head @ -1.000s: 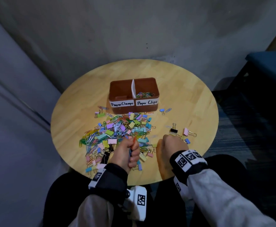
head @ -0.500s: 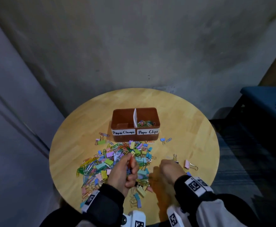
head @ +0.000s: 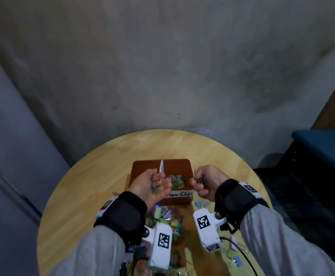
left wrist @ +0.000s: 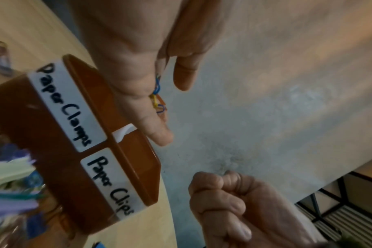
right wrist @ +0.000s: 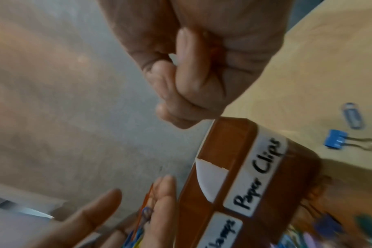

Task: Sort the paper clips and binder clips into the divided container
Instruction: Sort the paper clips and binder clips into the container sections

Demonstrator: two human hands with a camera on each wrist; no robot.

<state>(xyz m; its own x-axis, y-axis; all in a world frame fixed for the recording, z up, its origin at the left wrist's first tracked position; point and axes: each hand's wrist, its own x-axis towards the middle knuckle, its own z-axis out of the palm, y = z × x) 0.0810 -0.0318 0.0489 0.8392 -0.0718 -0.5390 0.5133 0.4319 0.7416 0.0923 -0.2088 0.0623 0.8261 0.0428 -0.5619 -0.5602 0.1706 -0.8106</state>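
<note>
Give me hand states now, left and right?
Left hand: fingers mostly straight, cupping colored paper clips over the container.
Right hand: fisted; contents can't be told.

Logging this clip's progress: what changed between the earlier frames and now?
Both hands rose from the clip pile to the container. The left hand, earlier a fist, has opened over it with coloured paper clips on its fingers. The right hand stays clenched by the Paper Clips side; what it holds is hidden. The container, its paper clips and the table stayed as they were.
</note>
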